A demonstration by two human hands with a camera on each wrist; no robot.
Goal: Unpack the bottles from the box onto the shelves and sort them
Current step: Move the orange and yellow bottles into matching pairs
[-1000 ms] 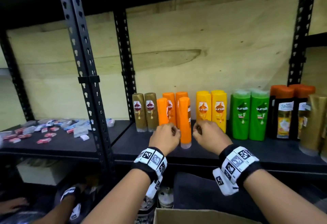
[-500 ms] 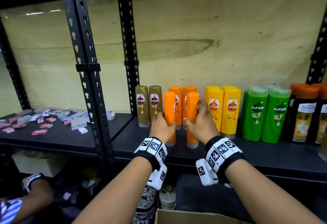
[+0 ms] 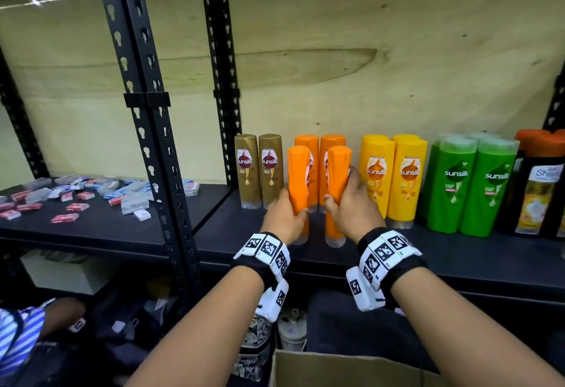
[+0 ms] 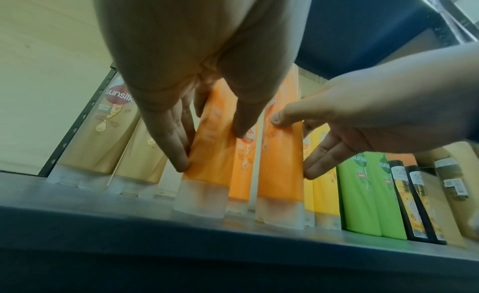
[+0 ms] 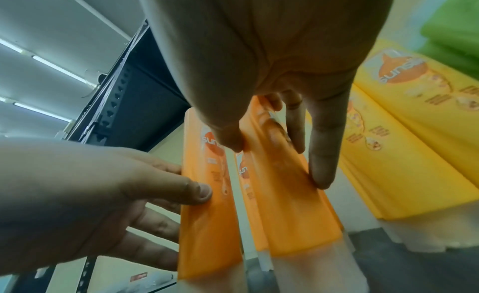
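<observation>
Two orange bottles stand cap-down at the front of the black shelf (image 3: pixel 458 252), in front of two more orange ones (image 3: pixel 331 141). My left hand (image 3: pixel 284 218) pinches the left front orange bottle (image 3: pixel 298 172) between thumb and fingers, as the left wrist view shows on the same bottle (image 4: pixel 210 174). My right hand (image 3: pixel 354 206) grips the right front orange bottle (image 3: pixel 337 169) in the same way, thumb on its left face, seen close in the right wrist view (image 5: pixel 293 205). The cardboard box (image 3: pixel 336 368) lies below, at the bottom edge.
Gold bottles (image 3: pixel 260 169) stand just left of the orange ones; yellow (image 3: pixel 394 178), green (image 3: pixel 470 184) and black orange-capped bottles (image 3: pixel 538 190) fill the right. A black upright post (image 3: pixel 153 141) divides off a left shelf with small packets (image 3: pixel 76 197). Another person's arm (image 3: pixel 46 316) is low left.
My hands have gone from loose fists before the bottles to gripping one orange bottle each. The two bottles now stand side by side ahead of the back pair.
</observation>
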